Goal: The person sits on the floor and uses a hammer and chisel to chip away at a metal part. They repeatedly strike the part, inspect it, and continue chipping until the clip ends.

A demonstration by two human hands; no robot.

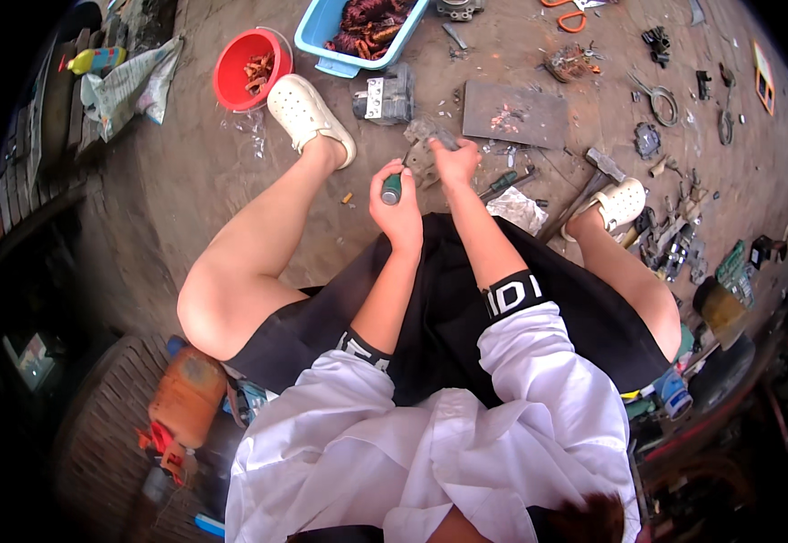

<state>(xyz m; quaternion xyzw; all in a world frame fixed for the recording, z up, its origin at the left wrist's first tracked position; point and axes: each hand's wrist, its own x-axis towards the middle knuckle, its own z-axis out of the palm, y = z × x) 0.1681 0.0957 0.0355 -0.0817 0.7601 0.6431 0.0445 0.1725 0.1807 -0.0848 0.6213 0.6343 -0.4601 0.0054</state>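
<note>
My left hand (399, 210) is closed around the green handle of a screwdriver (392, 187), its butt end facing up. The screwdriver's far end meets a grey metal part (421, 152), though my fingers hide the exact contact. My right hand (455, 165) grips that part from its right side, above the ground between my feet. Just beyond it sits a dark metal block (398, 94) with a pale plate on its side. Another green-handled tool (503, 182) lies to the right of my right hand, near a crumpled clear plastic bag (521, 212).
A flat dark metal plate (513, 115) bears small scraps. Beyond my left foot stand a red bucket (231, 77) and a blue basin (308, 32) holding reddish-brown pieces. A hammer (604, 165) lies against my right shoe. Orange-handled scissors (571, 20) and loose parts lie at the right.
</note>
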